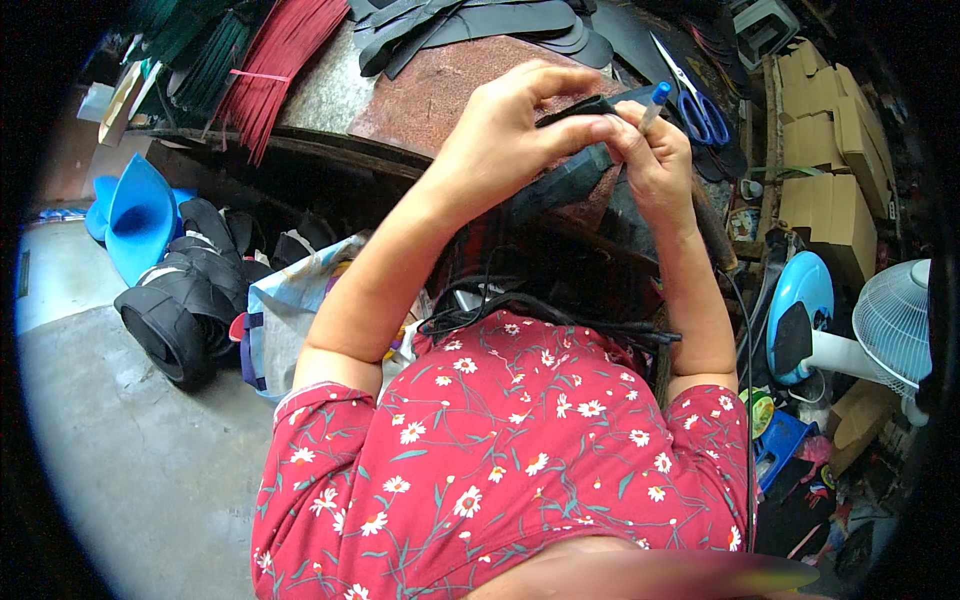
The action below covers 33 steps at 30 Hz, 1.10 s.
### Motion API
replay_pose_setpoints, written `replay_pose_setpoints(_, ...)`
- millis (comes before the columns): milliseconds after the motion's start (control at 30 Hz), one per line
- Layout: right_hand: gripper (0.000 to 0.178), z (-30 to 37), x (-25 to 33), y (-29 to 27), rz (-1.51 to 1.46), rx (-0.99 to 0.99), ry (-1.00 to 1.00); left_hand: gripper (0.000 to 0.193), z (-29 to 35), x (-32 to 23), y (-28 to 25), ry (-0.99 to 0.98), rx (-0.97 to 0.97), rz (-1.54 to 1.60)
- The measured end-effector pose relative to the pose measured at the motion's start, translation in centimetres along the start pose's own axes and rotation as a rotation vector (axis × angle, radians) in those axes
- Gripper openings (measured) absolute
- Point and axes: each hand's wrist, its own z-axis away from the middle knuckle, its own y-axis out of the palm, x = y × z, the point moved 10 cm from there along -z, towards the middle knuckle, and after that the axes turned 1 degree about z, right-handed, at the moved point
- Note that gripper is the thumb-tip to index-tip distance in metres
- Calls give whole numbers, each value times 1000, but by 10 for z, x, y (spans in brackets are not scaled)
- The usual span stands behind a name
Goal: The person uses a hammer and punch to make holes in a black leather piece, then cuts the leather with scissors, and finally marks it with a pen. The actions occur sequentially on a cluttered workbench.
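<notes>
Above the near edge of the workbench, my two hands meet at a thin black piece of material (590,106), perhaps fabric or leather. My left hand (525,125) is closed in a pinch on it, with thumb stretched toward my right hand. My right hand (660,165) grips the piece's other end between thumb and fingers. A pen (655,108) with a blue end also sticks up out of my right hand. Much of the black piece is hidden behind my fingers. Below my hands hangs a dark sheet (560,190) at the bench edge.
Flat black cut pieces (500,28) and blue-handled scissors (698,105) lie on the bench (420,110). Red strips (275,75) hang at the left. Black rolled pieces (185,300) and a bag (285,310) are on the floor. Cardboard boxes (825,215) and a fan (895,320) stand right.
</notes>
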Motion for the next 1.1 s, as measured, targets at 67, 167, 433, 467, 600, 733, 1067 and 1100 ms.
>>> replay_pose_setpoints(67,15,0,4,2,49,-10,-33,24,2,28,11,-211,-26,264)
replay_pose_setpoints(167,16,-1,8,3,157,-23,-61,22,7,47,22,-308,-63,536)
replay_pose_setpoints(433,26,-4,2,13,209,8,-70,7,8,87,33,-444,-149,923)
replay_pose_setpoints(467,29,-6,5,9,140,7,-88,8,7,91,34,-454,-131,932)
replay_pose_setpoints(600,47,-18,8,-18,2,-77,-4,13,5,97,38,-449,-22,995)
replay_pose_setpoints(733,23,-32,7,-16,-334,-110,29,13,4,98,39,-448,0,1027)
replay_pose_setpoints(1067,11,-42,5,7,-290,-58,-42,9,4,95,37,-460,11,1062)
replay_pose_setpoints(1100,11,-42,5,7,-279,-57,-43,9,4,95,38,-457,14,1058)
